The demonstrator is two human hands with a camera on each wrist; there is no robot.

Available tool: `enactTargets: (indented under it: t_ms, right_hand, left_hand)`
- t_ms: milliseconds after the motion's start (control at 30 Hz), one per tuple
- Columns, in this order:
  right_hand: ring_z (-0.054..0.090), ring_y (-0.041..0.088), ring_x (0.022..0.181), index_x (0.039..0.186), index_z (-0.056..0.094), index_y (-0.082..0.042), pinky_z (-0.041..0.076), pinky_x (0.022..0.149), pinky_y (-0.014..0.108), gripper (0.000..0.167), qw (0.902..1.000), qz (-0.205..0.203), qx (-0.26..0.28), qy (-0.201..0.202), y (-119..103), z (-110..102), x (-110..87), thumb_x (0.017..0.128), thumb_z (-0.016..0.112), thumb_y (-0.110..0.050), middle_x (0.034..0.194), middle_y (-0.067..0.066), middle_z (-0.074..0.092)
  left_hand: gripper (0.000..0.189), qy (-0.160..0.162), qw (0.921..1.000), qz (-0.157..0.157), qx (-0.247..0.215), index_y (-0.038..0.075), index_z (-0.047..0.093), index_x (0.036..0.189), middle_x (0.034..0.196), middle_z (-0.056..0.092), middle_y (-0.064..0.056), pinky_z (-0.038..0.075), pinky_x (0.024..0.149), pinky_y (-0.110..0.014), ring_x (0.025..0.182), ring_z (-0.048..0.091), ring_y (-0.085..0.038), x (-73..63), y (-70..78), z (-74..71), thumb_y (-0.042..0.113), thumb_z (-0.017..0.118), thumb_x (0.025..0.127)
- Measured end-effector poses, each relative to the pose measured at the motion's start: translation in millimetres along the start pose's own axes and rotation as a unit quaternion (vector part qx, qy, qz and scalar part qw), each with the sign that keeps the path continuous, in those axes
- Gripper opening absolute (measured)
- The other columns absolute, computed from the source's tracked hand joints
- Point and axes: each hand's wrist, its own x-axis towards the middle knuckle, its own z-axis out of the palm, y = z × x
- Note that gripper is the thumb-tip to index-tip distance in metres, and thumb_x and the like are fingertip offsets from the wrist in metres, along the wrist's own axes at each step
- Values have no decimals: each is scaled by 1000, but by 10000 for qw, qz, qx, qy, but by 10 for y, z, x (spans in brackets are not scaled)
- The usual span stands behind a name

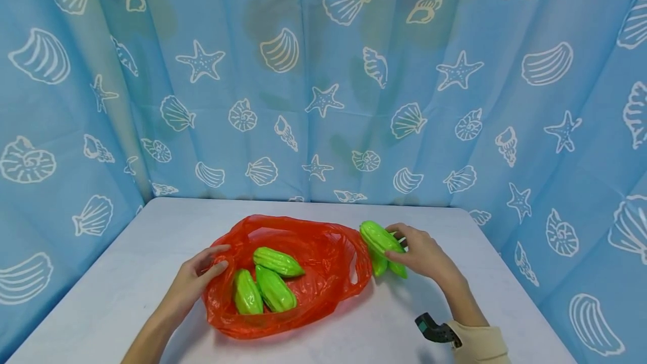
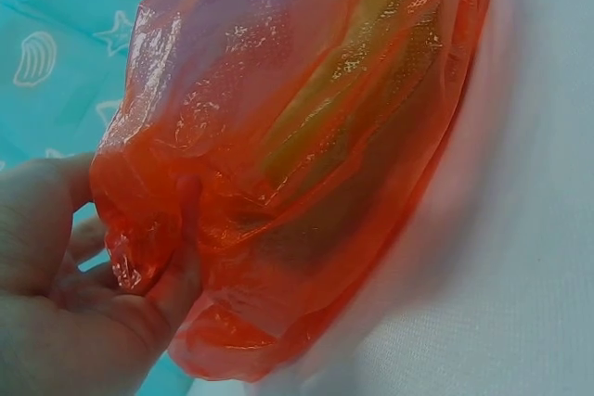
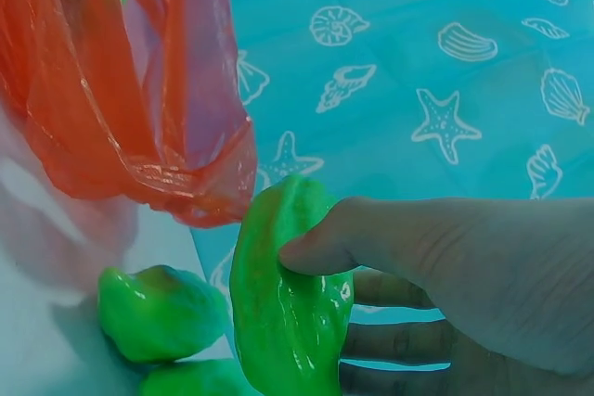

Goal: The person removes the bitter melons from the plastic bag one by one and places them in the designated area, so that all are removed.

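Observation:
A red translucent plastic bag (image 1: 323, 296) lies wide-mouthed on the table in the head view. Inside it rest three glossy green ridged gourds (image 1: 274, 291). My left hand (image 1: 197, 274) pinches the bag's left edge, the thumb pressed on the crumpled film (image 2: 148, 201) in the left wrist view. By the bag's right end, my right hand (image 1: 417, 251) holds another green ridged gourd (image 3: 290, 322), thumb on its near face and fingers behind. Two more gourds (image 3: 162, 312) sit on the table beneath the held one, close against the bag's right side.
The white-covered table (image 1: 151, 240) ends at a blue curtain (image 1: 313, 128) printed with shells and starfish, which also hangs along both sides. A dark strap-like device (image 1: 437, 330) is on the right wrist by the beige sleeve (image 1: 480, 344).

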Motion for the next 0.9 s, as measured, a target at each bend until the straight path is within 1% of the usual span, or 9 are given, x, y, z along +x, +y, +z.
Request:
enactTargets:
  t_ms: [200,500,733,900]
  right_hand:
    - [64,26,101,130,56,-6,61,81,41,52,10000,20,-14,-25,75,-44,1,85,75,-24,115,15,67]
    - [64,29,99,131,54,-4,60,81,44,53,10000,-46,62,15,191,-132,0,88,72,-27,116,19,66]
    - [65,34,102,132,53,-2,60,81,44,54,9997,102,183,148,356,-162,10,89,71,-28,117,21,65]
    - [65,35,102,132,53,0,60,80,44,54,9994,221,207,176,424,-190,23,89,71,-28,118,23,65]
  left_hand:
    - [57,37,9999,-10,111,18,48,144,148,47,-17,56,97,-38,130,50,-33,-5,0,22,42,62,94]
    - [58,10,9999,-63,125,18,47,144,150,44,-17,54,100,-40,133,47,-35,10,-19,30,43,62,95]
    - [58,-1,9999,-101,115,18,47,145,151,43,-17,54,99,-41,134,46,-36,13,-31,34,42,61,95]
    - [58,-6,9999,-87,137,18,47,145,152,42,-18,53,100,-41,135,46,-36,12,-18,34,43,61,95]
